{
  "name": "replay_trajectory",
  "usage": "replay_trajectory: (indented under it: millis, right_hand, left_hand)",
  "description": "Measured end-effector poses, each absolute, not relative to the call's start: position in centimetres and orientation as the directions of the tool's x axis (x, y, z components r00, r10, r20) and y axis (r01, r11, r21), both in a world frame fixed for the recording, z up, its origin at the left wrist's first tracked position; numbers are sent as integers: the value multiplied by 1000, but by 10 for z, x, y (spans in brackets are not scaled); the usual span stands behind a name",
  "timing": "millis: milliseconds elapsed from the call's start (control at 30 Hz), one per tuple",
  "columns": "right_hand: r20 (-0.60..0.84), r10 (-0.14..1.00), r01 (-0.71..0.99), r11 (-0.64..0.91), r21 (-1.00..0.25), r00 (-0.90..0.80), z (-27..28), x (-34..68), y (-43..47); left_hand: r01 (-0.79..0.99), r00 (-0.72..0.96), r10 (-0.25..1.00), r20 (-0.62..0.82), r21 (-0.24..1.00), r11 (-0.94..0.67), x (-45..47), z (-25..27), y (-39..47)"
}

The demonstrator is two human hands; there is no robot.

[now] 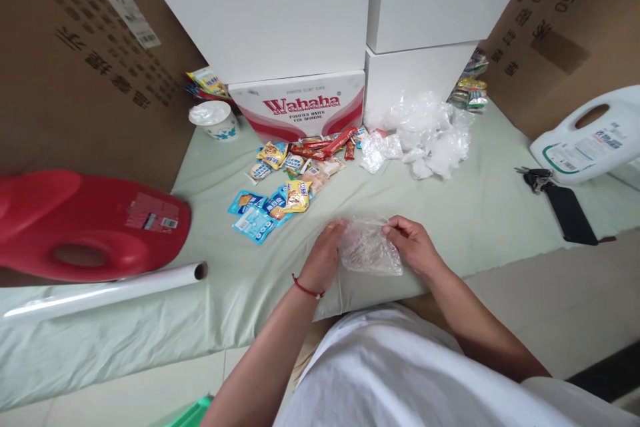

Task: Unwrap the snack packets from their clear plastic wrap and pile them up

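Note:
A clear plastic bag [371, 250] is stretched between my two hands over the near edge of the cloth-covered table. My left hand [327, 250] pinches its upper left corner; a red cord circles that wrist. With thumb and fingers closed, my right hand [413, 243] grips the upper right corner. The bag looks crinkled and see-through, and I cannot tell whether anything is inside. Beyond my left hand lie blue snack packets [255, 221] and a yellow snack packet [299, 195]. Farther back is a group of red-wrapped snack sticks [343, 140].
A pile of clear bags [433, 137] lies before white boxes [300, 7]. The Wahaha carton [305, 107] stands behind the snacks, a paper cup [216, 121] beside it. A red jug [90, 227] and film roll [105, 290] lie left; a white jug [590, 137] and phone [567, 213] right.

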State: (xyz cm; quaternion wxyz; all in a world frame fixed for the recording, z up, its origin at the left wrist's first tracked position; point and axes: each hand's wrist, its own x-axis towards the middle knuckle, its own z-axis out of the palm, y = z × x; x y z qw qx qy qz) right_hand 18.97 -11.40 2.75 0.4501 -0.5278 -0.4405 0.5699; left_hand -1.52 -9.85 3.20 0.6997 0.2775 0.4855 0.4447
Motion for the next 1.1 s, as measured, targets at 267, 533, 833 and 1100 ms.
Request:
replay_trajectory:
  millis: [267,533,833,1100]
  right_hand:
    - [129,989,319,97,-943,79,30,192,-113]
    - [393,908,544,404,-735,-144,42,184,-100]
    - [407,902,528,418,-739,-144,40,196,-113]
    - [296,953,410,296,-863,-65,28,212,-116]
  left_hand:
    - [-271,81,906,-416,865,422,-15,27,-100]
    - [-354,7,908,-419,848,394,-15,27,-101]
    - [-455,-59,914,-401,826,333,-20,20,-91]
    - [-391,-154,901,-405,862,321,-35,16,-81]
